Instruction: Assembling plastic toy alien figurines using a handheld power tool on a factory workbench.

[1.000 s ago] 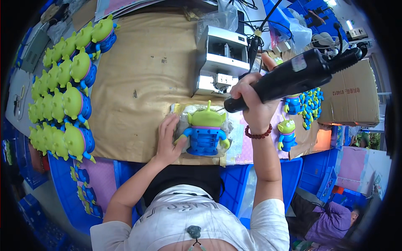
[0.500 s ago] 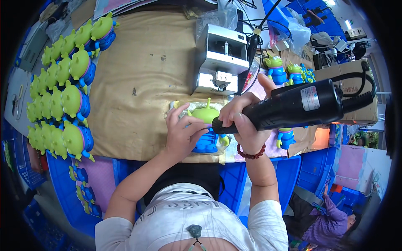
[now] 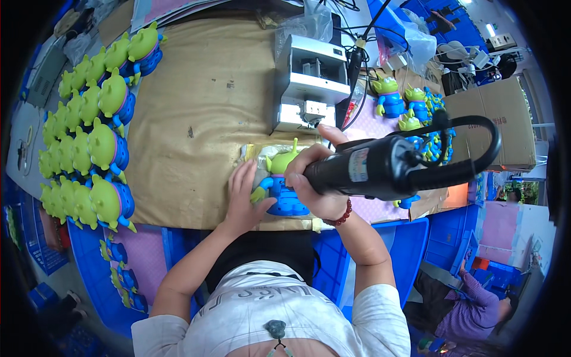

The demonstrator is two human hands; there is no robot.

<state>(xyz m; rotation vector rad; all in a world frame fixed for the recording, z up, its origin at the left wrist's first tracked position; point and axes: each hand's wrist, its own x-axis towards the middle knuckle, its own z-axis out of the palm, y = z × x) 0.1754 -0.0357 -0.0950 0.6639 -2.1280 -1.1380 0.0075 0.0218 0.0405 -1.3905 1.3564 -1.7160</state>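
My right hand is wrapped round a thick black cylindrical hand tool with a cable at its back end. The tool's front end is hidden behind my fingers. Below it on the table stands a green-and-blue three-eyed alien toy figure, upright, its head partly covered by my right hand. My left hand lies along the figure's left side, fingers stretched out and thumb apart near its blue base. The figure's green hand shows beside my left palm. Behind the figure is a crumpled clear plastic sheet.
Rows of matching alien figures stand at the left. More figures are on the right. A silver machine stands behind the workpiece, with cables beside it. Blue bins line the front edge. A person in purple is at lower right.
My right hand has moved left with the tool, which now points more toward my chest side. My left hand's fingers have straightened out of a pinch and moved down beside the figure, which has turned.
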